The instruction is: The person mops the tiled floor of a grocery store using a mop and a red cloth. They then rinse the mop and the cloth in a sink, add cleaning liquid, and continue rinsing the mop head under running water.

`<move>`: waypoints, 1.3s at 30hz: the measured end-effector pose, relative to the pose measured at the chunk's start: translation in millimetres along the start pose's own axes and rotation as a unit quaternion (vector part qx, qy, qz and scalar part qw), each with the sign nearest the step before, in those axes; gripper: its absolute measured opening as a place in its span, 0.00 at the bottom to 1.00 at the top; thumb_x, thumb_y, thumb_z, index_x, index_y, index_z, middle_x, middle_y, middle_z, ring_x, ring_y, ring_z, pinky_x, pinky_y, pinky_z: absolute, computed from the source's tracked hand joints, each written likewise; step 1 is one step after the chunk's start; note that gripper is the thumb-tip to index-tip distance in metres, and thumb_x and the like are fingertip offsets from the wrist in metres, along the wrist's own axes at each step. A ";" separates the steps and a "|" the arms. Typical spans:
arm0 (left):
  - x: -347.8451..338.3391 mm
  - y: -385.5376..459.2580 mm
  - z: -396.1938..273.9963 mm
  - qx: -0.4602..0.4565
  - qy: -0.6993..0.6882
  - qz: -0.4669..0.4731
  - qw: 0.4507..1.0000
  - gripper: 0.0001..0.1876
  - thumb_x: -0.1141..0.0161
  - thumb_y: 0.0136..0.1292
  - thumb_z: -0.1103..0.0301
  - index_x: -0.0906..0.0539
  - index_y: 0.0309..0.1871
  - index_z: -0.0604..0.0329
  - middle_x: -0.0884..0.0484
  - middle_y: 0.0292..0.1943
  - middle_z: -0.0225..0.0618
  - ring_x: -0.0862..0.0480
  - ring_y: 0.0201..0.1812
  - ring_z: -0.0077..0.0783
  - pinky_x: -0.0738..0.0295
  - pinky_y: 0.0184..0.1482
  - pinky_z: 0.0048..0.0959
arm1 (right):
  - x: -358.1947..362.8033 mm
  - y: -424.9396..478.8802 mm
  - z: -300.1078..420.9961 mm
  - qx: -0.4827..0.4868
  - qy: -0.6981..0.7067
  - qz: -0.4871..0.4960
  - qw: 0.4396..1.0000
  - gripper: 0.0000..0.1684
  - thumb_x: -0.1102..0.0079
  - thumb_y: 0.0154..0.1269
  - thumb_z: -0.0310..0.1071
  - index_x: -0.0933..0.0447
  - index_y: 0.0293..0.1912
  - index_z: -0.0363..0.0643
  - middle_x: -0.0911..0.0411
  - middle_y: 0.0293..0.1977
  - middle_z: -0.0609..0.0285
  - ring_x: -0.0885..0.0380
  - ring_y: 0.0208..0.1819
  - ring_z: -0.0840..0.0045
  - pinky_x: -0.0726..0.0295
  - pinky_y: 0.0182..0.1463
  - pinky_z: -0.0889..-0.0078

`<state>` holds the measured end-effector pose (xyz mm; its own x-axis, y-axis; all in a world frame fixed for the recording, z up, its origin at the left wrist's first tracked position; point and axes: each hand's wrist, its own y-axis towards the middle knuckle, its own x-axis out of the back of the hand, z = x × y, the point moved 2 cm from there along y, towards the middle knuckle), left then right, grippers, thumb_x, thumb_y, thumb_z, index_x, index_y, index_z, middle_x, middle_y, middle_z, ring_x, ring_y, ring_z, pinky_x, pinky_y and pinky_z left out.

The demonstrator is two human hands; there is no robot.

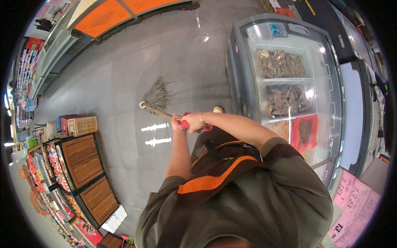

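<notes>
My left hand (178, 123) and my right hand (194, 122) are closed close together on the handle of a mop (158, 111). Which of the two arms is left cannot be confirmed beyond its side of the view. A pale ring sits at the end of the handle, and red material shows around the grip between my hands. The grey strands of the mop head (158, 93) spread on the grey tiled floor (130, 77) in front of me. A bracelet circles my right wrist. The far part of the handle is hidden by my hands.
A glass-topped chest freezer (245, 68) with dried or frozen goods stands at the right. Wooden-fronted shelves (82, 159) with packaged goods and plastic crates (86, 125) stand at the left. An orange-panelled display case (102, 18) is at the upper left. My shoe (218, 109) shows beside the freezer.
</notes>
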<state>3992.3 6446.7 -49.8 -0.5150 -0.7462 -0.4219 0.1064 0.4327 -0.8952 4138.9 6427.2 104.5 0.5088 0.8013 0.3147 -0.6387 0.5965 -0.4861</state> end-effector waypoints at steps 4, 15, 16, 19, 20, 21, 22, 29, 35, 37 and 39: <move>-40.7 34.9 -54.9 -0.006 0.045 -0.057 0.997 0.22 0.53 0.71 0.54 0.37 0.19 0.50 0.40 0.12 0.22 0.39 0.14 0.20 0.38 0.17 0.21 | 37.2 72.8 -17.8 -0.033 0.155 -0.045 0.986 0.41 0.35 0.37 0.26 0.32 0.57 0.35 0.22 0.25 0.59 0.23 0.25 0.77 0.24 0.26 0.70; -259.4 190.0 -151.0 -0.083 0.299 -0.017 0.951 0.18 0.54 0.69 0.56 0.34 0.23 0.53 0.30 0.18 0.30 0.27 0.23 0.34 0.30 0.28 0.36 | 303.2 159.3 -67.8 -0.172 0.687 0.063 0.703 0.11 0.38 0.50 0.33 0.30 0.33 0.43 0.29 0.22 0.61 0.28 0.23 0.76 0.27 0.28 0.71; -301.5 204.8 -143.9 -0.104 0.364 -0.031 0.925 0.15 0.53 0.67 0.58 0.32 0.24 0.53 0.29 0.20 0.29 0.26 0.24 0.34 0.29 0.30 0.34 | 341.9 163.4 -83.7 -0.155 0.720 0.072 0.673 0.12 0.39 0.52 0.34 0.31 0.34 0.43 0.28 0.22 0.60 0.27 0.24 0.76 0.26 0.29 0.70; -396.6 259.9 -141.1 -0.043 0.177 0.005 0.983 0.12 0.52 0.65 0.61 0.31 0.25 0.51 0.25 0.22 0.29 0.25 0.26 0.32 0.28 0.32 0.33 | 460.2 162.4 -95.2 -0.140 0.786 0.090 0.596 0.11 0.41 0.56 0.35 0.31 0.34 0.41 0.29 0.24 0.61 0.27 0.25 0.77 0.25 0.32 0.72; -421.1 266.5 -127.9 -0.076 0.263 -0.013 0.962 0.12 0.51 0.64 0.62 0.31 0.24 0.50 0.25 0.22 0.29 0.24 0.26 0.31 0.29 0.30 0.32 | 491.8 151.5 -98.1 -0.131 0.801 0.058 0.582 0.11 0.42 0.57 0.35 0.31 0.35 0.39 0.30 0.24 0.61 0.28 0.25 0.77 0.25 0.31 0.73; -463.9 272.2 -112.1 -0.026 0.256 -0.021 0.966 0.12 0.50 0.63 0.62 0.30 0.22 0.50 0.25 0.22 0.29 0.24 0.27 0.30 0.29 0.28 0.32 | 522.0 147.6 -117.2 -0.107 0.779 0.032 0.617 0.11 0.44 0.58 0.36 0.31 0.35 0.39 0.30 0.24 0.61 0.27 0.26 0.78 0.25 0.31 0.74; -481.3 285.9 -102.7 0.004 0.256 0.006 0.967 0.12 0.49 0.63 0.63 0.31 0.22 0.50 0.25 0.22 0.28 0.24 0.27 0.29 0.30 0.27 0.31 | 549.9 136.5 -118.7 -0.119 0.803 0.022 0.584 0.11 0.45 0.59 0.37 0.30 0.35 0.38 0.30 0.24 0.61 0.27 0.25 0.78 0.25 0.30 0.74; -656.7 338.7 35.7 0.246 0.219 0.172 0.928 0.06 0.49 0.63 0.72 0.28 0.28 0.59 0.26 0.24 0.31 0.23 0.31 0.30 0.26 0.34 0.27 | 725.1 -15.5 -168.9 -0.128 0.856 -0.076 0.494 0.13 0.45 0.59 0.37 0.29 0.39 0.38 0.31 0.23 0.64 0.30 0.23 0.79 0.27 0.27 0.78; -848.9 322.3 170.5 0.249 0.341 0.177 0.889 0.05 0.43 0.62 0.71 0.26 0.29 0.56 0.23 0.26 0.29 0.22 0.29 0.26 0.24 0.33 0.26 | 847.1 -140.1 -194.3 -0.146 0.818 -0.237 0.503 0.13 0.39 0.56 0.35 0.30 0.38 0.41 0.30 0.26 0.60 0.29 0.22 0.78 0.26 0.25 0.76; -901.8 337.9 215.7 0.259 0.333 0.167 0.891 0.06 0.42 0.62 0.69 0.25 0.29 0.56 0.22 0.26 0.29 0.22 0.29 0.27 0.24 0.34 0.27 | 890.6 -171.5 -208.7 -0.132 0.796 -0.267 0.527 0.13 0.38 0.55 0.35 0.29 0.38 0.41 0.30 0.26 0.60 0.29 0.22 0.77 0.25 0.26 0.75; -960.2 356.3 261.6 0.263 0.314 0.191 0.892 0.07 0.43 0.62 0.68 0.25 0.29 0.56 0.22 0.26 0.30 0.22 0.29 0.27 0.24 0.35 0.27 | 938.6 -197.3 -230.9 -0.155 0.759 -0.273 0.571 0.15 0.37 0.54 0.36 0.28 0.39 0.41 0.29 0.27 0.63 0.28 0.23 0.78 0.25 0.26 0.75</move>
<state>4747.3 7184.9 -1.2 -0.7135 -0.0926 -0.6945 0.6750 0.1748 -0.7168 4875.7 7051.0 307.6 0.6477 -0.6027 -0.4661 -0.1333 0.5126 -0.8482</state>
